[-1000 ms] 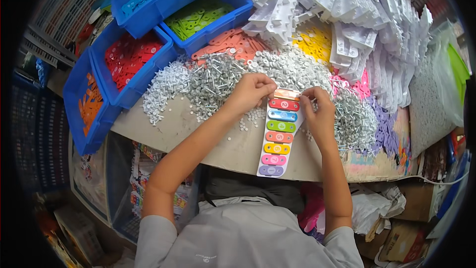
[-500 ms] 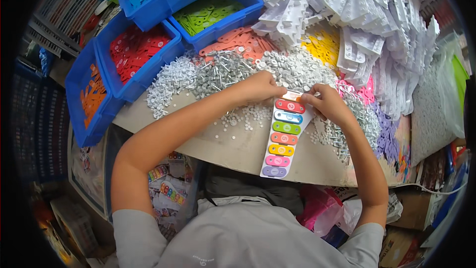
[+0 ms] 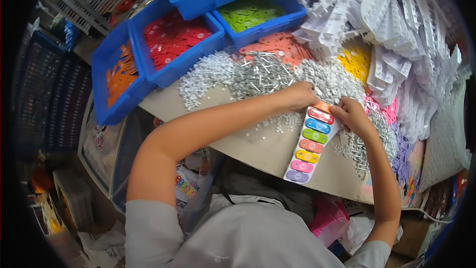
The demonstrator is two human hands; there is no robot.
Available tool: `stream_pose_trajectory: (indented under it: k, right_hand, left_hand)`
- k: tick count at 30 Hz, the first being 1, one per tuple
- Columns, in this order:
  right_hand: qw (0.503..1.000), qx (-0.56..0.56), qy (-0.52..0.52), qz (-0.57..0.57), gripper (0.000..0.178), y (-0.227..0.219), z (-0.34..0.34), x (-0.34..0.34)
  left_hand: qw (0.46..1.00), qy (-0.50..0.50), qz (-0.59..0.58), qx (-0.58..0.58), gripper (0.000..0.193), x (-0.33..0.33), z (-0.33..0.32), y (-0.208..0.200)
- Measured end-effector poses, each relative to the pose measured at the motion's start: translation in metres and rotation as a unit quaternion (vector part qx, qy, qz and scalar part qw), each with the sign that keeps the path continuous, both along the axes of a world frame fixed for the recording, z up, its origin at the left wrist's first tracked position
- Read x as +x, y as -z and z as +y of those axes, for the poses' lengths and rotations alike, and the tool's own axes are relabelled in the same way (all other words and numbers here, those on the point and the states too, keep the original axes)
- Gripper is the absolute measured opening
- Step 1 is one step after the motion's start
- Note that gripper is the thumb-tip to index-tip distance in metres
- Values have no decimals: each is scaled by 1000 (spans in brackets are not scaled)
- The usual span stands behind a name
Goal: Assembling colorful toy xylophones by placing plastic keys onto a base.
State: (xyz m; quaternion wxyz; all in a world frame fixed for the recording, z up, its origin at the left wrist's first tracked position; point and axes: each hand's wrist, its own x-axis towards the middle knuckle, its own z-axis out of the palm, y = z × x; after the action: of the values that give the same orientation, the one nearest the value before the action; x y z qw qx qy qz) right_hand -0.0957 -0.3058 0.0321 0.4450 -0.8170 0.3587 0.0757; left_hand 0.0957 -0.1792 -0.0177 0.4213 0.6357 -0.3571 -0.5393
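A white toy xylophone (image 3: 292, 161) lies at a slant at the table's front edge, its narrow end toward me. Several coloured bars run across it, from a red bar (image 3: 321, 115) down to a purple bar (image 3: 297, 176). At the wide far end sits an orange bar (image 3: 323, 106). My left hand (image 3: 301, 95) is closed at the left of that end, fingertips by the orange bar. From the right, my right hand (image 3: 353, 117) pinches the same end with thumb and bent fingers. Anything small between the fingertips is hidden.
Behind my hands lie heaps of metal pins (image 3: 263, 74), white caps (image 3: 329, 78) and small white pieces (image 3: 206, 77). Blue bins with red bars (image 3: 173, 39), orange bars (image 3: 122, 75) and green bars (image 3: 253, 15) stand at the left and back. White xylophone bases (image 3: 391, 15) are piled at far right.
The view has swung, so everything sits further right in the picture. The orange bar now shows more fully across the xylophone's far end. Both hands stay at that end.
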Motion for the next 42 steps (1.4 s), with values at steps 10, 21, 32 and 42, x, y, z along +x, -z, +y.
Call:
stream_pose_trajectory:
  k: [10,21,32,42]
  right_hand:
    - [994,-78,63,-38,26,-1,22,-4]
    - [827,-471,300,-67,15,27,47,-234]
    - [859,-404,313,-16,15,65,52,-258]
    - [809,-408,413,-93,11,58,54,-261]
  left_hand:
    - [981,-26,-188,-48,40,-1,13,20]
    - [748,-215,-597,-196,8,74,164,-25]
    - [694,-150,-693,-123,16,83,176,5]
    - [771,-223,-590,-89,16,51,200,-17]
